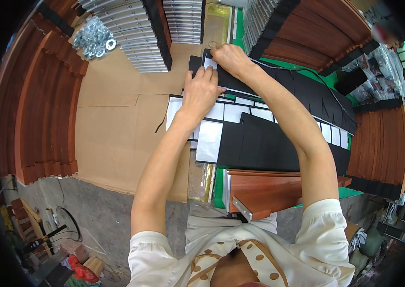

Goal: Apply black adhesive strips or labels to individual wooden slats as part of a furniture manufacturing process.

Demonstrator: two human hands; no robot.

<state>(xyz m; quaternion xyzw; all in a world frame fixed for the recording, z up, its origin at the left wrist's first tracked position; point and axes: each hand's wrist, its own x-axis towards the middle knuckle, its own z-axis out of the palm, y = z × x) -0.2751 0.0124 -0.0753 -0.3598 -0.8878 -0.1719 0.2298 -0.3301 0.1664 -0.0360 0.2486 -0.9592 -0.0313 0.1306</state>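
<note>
My left hand lies flat with its fingers spread, pressing on the left ends of black sheets with white patches. Just beyond it my right hand is closed, fingertips pinched at the far left corner of a long black sheet. What is between those fingertips is too small to make out. Beneath my left hand a white patch shows on the black material. Nearer to me lie more black sheets, overlapping, with white rectangles along their edges. A thin dark cord runs over the far sheet.
Brown cardboard covers the left of the table. Reddish-brown panels stand stacked at left and right. Silver-edged stacks rise at the back, beside a bag of metal rings. A wooden panel lies at the near edge.
</note>
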